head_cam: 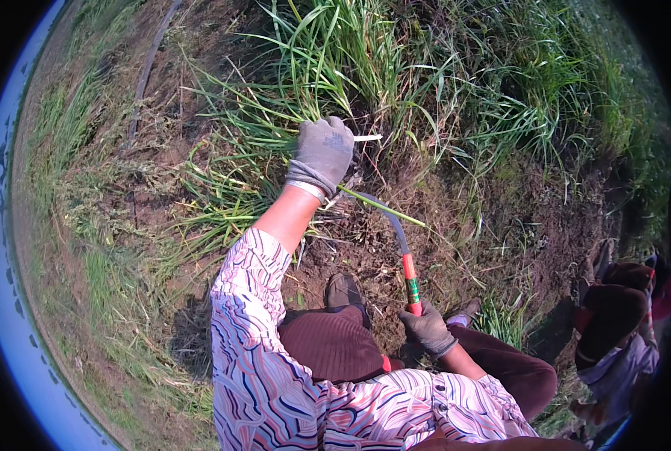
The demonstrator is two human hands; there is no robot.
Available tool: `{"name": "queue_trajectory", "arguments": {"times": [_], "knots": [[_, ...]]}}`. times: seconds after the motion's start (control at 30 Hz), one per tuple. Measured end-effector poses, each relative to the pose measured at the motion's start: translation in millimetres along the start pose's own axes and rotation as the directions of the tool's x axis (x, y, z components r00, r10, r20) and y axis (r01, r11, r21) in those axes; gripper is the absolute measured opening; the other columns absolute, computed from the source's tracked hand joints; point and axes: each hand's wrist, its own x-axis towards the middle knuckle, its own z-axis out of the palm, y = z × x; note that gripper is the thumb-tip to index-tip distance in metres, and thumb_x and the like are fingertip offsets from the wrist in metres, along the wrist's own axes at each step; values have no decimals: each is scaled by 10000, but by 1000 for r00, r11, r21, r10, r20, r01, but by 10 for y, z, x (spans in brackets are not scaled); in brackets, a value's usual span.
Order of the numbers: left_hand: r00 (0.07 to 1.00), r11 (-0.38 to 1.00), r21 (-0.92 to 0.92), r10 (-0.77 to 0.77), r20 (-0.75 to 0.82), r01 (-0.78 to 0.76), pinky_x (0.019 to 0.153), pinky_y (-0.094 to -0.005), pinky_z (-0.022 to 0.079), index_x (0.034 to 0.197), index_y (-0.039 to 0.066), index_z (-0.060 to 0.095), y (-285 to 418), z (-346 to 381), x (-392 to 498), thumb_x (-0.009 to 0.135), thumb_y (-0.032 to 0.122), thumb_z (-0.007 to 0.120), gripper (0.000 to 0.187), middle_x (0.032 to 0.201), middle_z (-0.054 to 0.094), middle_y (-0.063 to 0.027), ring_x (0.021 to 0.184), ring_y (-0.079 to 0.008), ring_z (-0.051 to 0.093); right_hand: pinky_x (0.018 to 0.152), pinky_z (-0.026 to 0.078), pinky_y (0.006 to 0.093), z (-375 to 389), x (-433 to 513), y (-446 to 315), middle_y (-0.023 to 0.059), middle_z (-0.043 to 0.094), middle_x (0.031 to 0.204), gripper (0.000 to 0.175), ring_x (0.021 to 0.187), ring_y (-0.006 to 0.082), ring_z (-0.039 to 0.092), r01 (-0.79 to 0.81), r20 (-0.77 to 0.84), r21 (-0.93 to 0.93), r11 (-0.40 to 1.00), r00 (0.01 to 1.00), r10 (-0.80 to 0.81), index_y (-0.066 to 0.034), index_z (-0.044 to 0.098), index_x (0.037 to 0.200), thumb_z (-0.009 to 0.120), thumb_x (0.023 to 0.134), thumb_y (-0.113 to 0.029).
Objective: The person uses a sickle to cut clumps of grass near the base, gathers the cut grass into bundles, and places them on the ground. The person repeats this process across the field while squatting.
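Observation:
My left hand [325,147], in a grey work glove, is closed around long green plant stalks [267,127]. Their leaves fan out to the left, and one pale stem end [368,137] juts from the right side of the fist. My right hand [427,331], gloved too, grips the red and green handle of a sickle [394,219]. Its curved blade points up and left, the tip near the ground below my left wrist. A loose green stalk [389,209] crosses over the blade. Cut leafy stalks [222,222] lie left of my left forearm.
Tall green clumps [363,62] stand ahead. Bare soil with dry stubble [459,225] spreads to the right. My shoe [344,291] rests close below the blade. Another person [617,332] crouches at the far right. A dark hose-like line [146,73] runs along the ground at upper left.

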Motion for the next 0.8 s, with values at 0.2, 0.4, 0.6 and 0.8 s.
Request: {"name": "queue_trajectory", "arguments": {"times": [0.2, 0.4, 0.6, 0.8], "knots": [[999, 999, -40, -36, -3, 35, 690, -418, 537, 963, 173, 755, 44, -106, -169, 944, 190, 653, 104, 893, 692, -41, 810, -227, 739, 553, 482, 302, -224, -78, 161, -16, 585, 760, 202, 624, 97, 552, 7, -89, 139, 990, 996, 6, -74, 591, 1010, 755, 961, -182], [997, 994, -78, -71, 6, 71, 698, -434, 532, 940, 167, 749, 38, -64, -250, 942, 197, 648, 105, 887, 691, -42, 809, -236, 741, 637, 518, 289, -363, -187, 200, -4, 619, 845, 278, 703, 91, 584, 83, -156, 106, 991, 986, -66, -47, 598, 1089, 788, 958, -202], [997, 997, -45, -60, 48, 62, 689, -437, 537, 982, 171, 761, -2, -59, -272, 969, 194, 637, 126, 930, 695, -40, 821, -236, 742, 608, 491, 290, -387, -167, 301, -18, 581, 826, 218, 687, 85, 553, 389, -140, -235, 891, 893, -427, -46, 584, 1110, 749, 987, -120], [987, 989, -20, -144, 76, 146, 704, -429, 557, 1019, 174, 765, 0, 81, -262, 986, 186, 624, 146, 980, 720, -57, 849, -235, 763, 597, 467, 285, -323, -381, -134, -34, 523, 825, 198, 668, 78, 508, 284, -225, -200, 938, 918, -326, -60, 547, 1101, 713, 994, -45]]}}
